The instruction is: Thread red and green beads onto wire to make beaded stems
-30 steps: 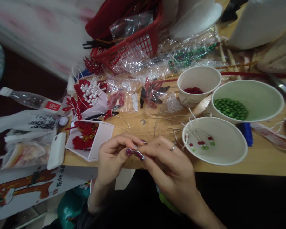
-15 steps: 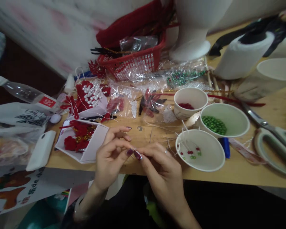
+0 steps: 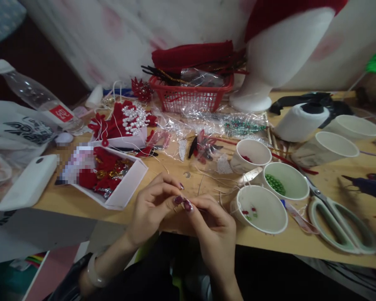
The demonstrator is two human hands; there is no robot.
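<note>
the left grip [image 3: 148,212] has thumb and forefinger together at the tips, its other fingers loosely curled; the right grip [image 3: 217,234] is pinched together too, and the two meet near the front edge of the surface [image 3: 191,179]. whatever lies between the fingertips is too small and too covered to make out. just beside the right grip stands one cup of beaded strings [image 3: 271,213], red and green at the ends, their number hard to tell. behind it are one cup of green beads [image 3: 297,184] and one cup of red beads [image 3: 259,151]. there are two more pale cups [image 3: 313,154], one pair of scissors [image 3: 327,203] and one red basket [image 3: 191,100]. one white box [image 3: 135,184] near the left grip is partly blurred out; a dark blue tool [image 3: 368,187] is cut off at the right edge.
</note>
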